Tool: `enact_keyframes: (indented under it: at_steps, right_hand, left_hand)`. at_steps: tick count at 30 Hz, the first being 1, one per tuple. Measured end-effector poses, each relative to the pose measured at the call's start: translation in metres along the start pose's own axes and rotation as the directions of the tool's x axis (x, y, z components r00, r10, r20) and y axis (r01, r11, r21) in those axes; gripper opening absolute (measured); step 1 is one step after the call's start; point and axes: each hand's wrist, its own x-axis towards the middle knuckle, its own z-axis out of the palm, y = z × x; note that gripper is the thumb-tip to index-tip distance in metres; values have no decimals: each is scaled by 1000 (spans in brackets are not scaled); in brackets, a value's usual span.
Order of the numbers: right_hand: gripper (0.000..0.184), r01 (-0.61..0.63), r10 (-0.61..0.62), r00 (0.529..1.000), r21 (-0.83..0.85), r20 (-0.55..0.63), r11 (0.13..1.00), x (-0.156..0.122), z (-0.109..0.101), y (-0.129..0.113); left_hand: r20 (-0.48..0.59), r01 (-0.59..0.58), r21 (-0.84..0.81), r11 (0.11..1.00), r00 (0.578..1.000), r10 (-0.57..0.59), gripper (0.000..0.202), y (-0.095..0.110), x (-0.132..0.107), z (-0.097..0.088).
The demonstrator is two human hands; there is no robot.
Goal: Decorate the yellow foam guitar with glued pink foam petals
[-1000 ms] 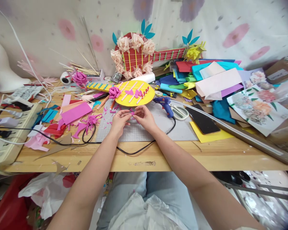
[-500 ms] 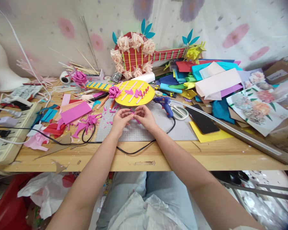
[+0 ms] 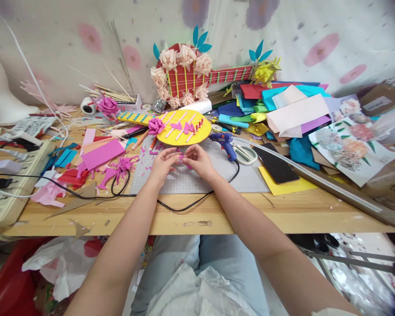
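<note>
Above the grey cutting mat (image 3: 250, 181), my two hands meet over a small piece of pink paper (image 3: 181, 158). My right hand (image 3: 199, 161) pinches it between thumb and fingertips. The curled fingers of my left hand (image 3: 164, 166) close at its other side, partly hiding it. Just beyond them lies a yellow paper guitar (image 3: 184, 116) with pink strips, pink bows and a pink paper flower (image 3: 156, 126). Pink scraps are scattered on the mat beside my left hand.
A blue glue gun (image 3: 226, 145) lies right of the hands, its black cord (image 3: 191, 206) running in front of them. Scissors (image 3: 245, 154), a phone (image 3: 276, 164) and coloured paper (image 3: 299, 109) are farther right. Pink sheets (image 3: 103, 153) and a power strip (image 3: 23, 184) are left.
My left fingers have shifted slightly away from the right fingertips, and their grip looks a little looser. The pink piece stays between the hands.
</note>
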Motion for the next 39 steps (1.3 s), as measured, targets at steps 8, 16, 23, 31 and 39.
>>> enact_keyframes:
  at_steps: [8, 16, 23, 31, 39]
  right_hand:
    - [37, -63, 62, 998, -32, -19, 998, -2, 2, -2]
    - [36, -65, 68, 996, -57, 49, 996, -4, -1, -4]
    - [27, 99, -84, 993, -203, 83, 974, -8, -3, -6]
    - [2, 406, -376, 909, -587, 180, 700, -12, -7, -16]
    - [12, 481, -451, 857, -705, 250, 522, -11, -7, -15]
  left_hand:
    - [-9, -10, 30, 1000, 1000, 10, 47, -4, -2, 1]
    - [-43, 25, 12, 1000, 999, -24, 46, -5, 0, 2]
    - [-108, 108, -48, 993, 988, -113, 42, 0, -1, 3]
    - [-13, 245, -190, 951, 968, -252, 29, 5, -3, 3]
    - [-3, 269, -196, 943, 961, -275, 24, 4, -3, 3]
